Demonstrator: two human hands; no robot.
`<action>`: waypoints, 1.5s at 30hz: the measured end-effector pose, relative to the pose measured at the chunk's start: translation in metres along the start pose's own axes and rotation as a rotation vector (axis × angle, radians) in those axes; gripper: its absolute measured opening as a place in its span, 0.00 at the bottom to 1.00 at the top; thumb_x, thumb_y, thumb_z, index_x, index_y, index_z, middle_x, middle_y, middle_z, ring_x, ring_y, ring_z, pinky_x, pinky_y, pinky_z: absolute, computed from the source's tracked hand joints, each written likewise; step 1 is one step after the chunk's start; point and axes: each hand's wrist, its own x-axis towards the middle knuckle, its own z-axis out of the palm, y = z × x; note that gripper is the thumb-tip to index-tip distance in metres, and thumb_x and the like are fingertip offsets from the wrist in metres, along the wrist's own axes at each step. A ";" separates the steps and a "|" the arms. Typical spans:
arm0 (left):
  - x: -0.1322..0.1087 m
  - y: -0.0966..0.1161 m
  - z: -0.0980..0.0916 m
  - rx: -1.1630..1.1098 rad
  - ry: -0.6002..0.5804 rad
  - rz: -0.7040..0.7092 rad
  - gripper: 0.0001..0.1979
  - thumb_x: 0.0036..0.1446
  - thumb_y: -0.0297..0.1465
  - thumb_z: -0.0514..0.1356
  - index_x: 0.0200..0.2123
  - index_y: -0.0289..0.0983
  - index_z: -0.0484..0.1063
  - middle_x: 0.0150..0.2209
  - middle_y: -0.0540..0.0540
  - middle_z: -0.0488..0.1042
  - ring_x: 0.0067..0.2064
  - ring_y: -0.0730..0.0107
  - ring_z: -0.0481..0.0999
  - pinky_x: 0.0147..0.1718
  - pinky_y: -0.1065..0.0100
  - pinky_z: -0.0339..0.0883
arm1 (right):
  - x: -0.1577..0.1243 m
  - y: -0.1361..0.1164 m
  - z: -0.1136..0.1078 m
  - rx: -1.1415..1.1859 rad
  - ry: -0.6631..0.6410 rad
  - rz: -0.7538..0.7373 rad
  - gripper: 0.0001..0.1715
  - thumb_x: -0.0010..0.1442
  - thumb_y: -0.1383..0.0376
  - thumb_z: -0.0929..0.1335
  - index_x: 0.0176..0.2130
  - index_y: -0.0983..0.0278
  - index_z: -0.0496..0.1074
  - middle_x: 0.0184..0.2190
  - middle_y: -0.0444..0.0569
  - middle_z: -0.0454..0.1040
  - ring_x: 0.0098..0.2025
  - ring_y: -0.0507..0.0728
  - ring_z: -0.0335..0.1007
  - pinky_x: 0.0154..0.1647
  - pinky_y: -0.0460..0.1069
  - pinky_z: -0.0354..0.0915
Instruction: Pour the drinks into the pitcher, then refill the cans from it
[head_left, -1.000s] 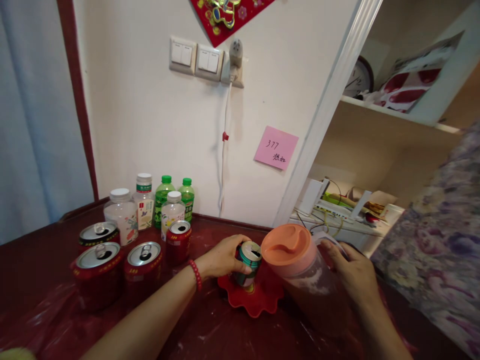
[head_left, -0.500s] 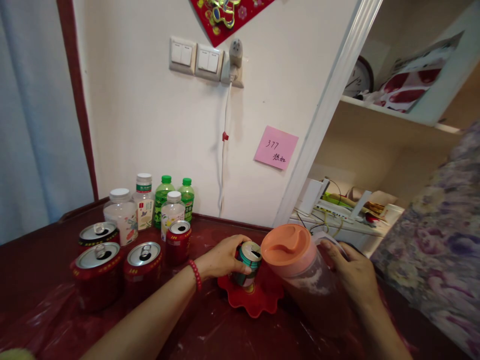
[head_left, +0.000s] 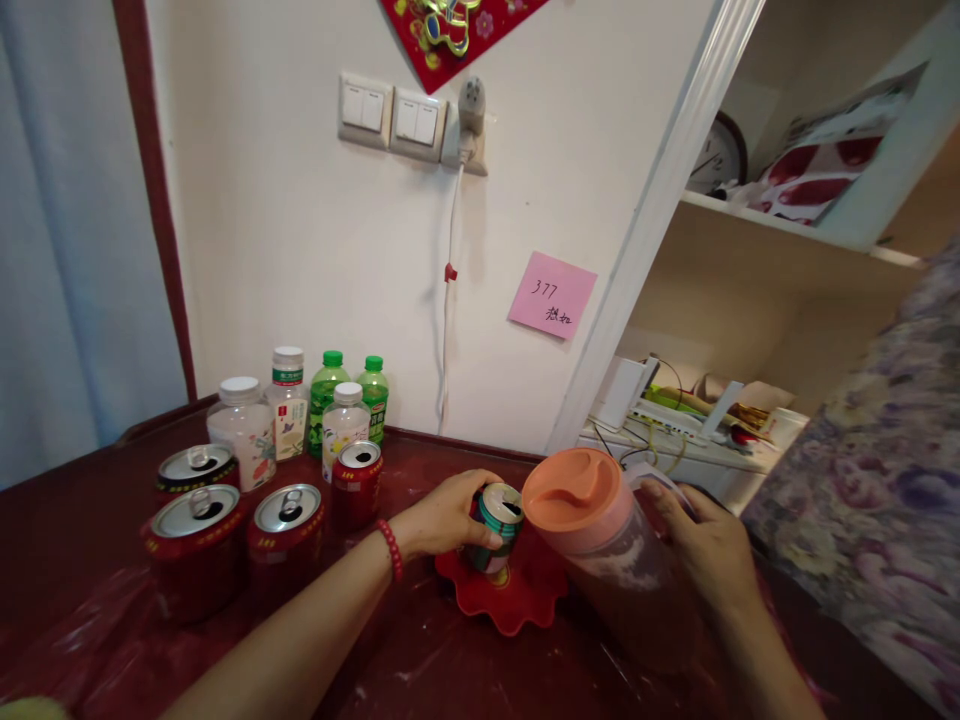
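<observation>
My left hand (head_left: pixel 457 515), a red bead bracelet on its wrist, is wrapped round a small green drink can (head_left: pixel 496 535) with an opened top. The can is over a red scalloped dish (head_left: pixel 510 610); whether its base touches the dish is hard to tell. To the right, my right hand (head_left: pixel 697 535) grips the handle of a clear pitcher (head_left: pixel 622 570) with an orange lid. The pitcher leans left, its lid edge close beside the can's rim. Brownish liquid and pale foam show inside. I cannot make out any stream between pitcher and can.
Several opened red cans (head_left: pixel 196 560) stand on the dark red table (head_left: pixel 397 650) at left. Behind them are bottles with white caps (head_left: pixel 244 430) and green bottles (head_left: pixel 328 395). A white cable (head_left: pixel 448 340) hangs down the wall; a shelf with a router (head_left: pixel 667 425) is at right.
</observation>
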 end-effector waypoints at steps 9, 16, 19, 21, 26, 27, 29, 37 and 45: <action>0.000 0.002 -0.001 0.005 -0.008 0.005 0.30 0.39 0.23 0.71 0.49 0.36 0.73 0.50 0.43 0.77 0.51 0.55 0.74 0.50 0.59 0.66 | -0.003 -0.003 0.002 0.011 0.033 -0.030 0.32 0.50 0.36 0.70 0.29 0.62 0.76 0.21 0.42 0.67 0.26 0.55 0.59 0.26 0.49 0.56; -0.001 0.001 0.000 -0.012 -0.014 -0.002 0.29 0.39 0.24 0.71 0.48 0.38 0.73 0.50 0.45 0.77 0.51 0.55 0.74 0.50 0.58 0.66 | -0.002 -0.001 0.003 -0.015 0.056 -0.080 0.34 0.50 0.35 0.70 0.27 0.63 0.75 0.20 0.44 0.68 0.25 0.56 0.61 0.23 0.48 0.55; -0.001 0.001 0.000 0.015 -0.013 0.001 0.29 0.39 0.24 0.71 0.49 0.38 0.73 0.50 0.44 0.77 0.51 0.55 0.74 0.51 0.58 0.66 | 0.000 0.001 0.002 -0.029 0.056 -0.078 0.34 0.49 0.35 0.69 0.26 0.63 0.74 0.19 0.44 0.67 0.25 0.56 0.61 0.24 0.48 0.56; -0.001 0.002 0.000 0.008 -0.016 -0.004 0.29 0.39 0.24 0.71 0.49 0.38 0.73 0.50 0.44 0.77 0.51 0.55 0.74 0.51 0.58 0.66 | 0.002 0.003 0.002 -0.038 0.056 -0.085 0.34 0.48 0.35 0.70 0.25 0.63 0.74 0.18 0.44 0.67 0.24 0.56 0.61 0.23 0.48 0.56; -0.001 0.003 0.000 -0.023 -0.024 -0.006 0.30 0.39 0.23 0.71 0.49 0.36 0.73 0.50 0.44 0.76 0.51 0.55 0.74 0.51 0.58 0.66 | 0.004 0.005 0.001 -0.036 0.032 -0.090 0.34 0.48 0.34 0.70 0.26 0.63 0.75 0.17 0.43 0.66 0.22 0.55 0.60 0.22 0.48 0.57; -0.001 0.003 0.000 -0.029 -0.026 -0.009 0.30 0.39 0.23 0.71 0.49 0.36 0.73 0.50 0.44 0.76 0.51 0.55 0.74 0.51 0.59 0.66 | 0.004 0.005 0.001 -0.038 0.037 -0.086 0.35 0.48 0.34 0.70 0.26 0.63 0.75 0.17 0.43 0.66 0.22 0.55 0.60 0.22 0.48 0.56; -0.001 0.002 0.001 -0.038 -0.027 -0.012 0.30 0.39 0.23 0.71 0.49 0.36 0.73 0.50 0.44 0.76 0.51 0.55 0.73 0.51 0.59 0.65 | 0.003 0.005 0.002 -0.046 0.046 -0.080 0.35 0.49 0.34 0.69 0.26 0.63 0.75 0.17 0.43 0.66 0.23 0.55 0.60 0.22 0.48 0.56; -0.001 0.002 0.001 -0.042 -0.028 -0.009 0.29 0.39 0.23 0.71 0.48 0.38 0.73 0.50 0.45 0.77 0.51 0.56 0.73 0.51 0.59 0.65 | 0.004 0.007 0.002 -0.032 0.035 -0.095 0.33 0.49 0.35 0.70 0.25 0.63 0.74 0.17 0.43 0.65 0.23 0.55 0.59 0.23 0.48 0.55; -0.001 0.001 0.001 -0.026 -0.017 0.004 0.29 0.39 0.24 0.71 0.49 0.39 0.74 0.50 0.46 0.77 0.51 0.56 0.74 0.51 0.58 0.66 | -0.006 -0.008 0.002 0.020 0.034 -0.064 0.31 0.50 0.37 0.70 0.25 0.62 0.72 0.19 0.42 0.65 0.25 0.54 0.57 0.25 0.48 0.54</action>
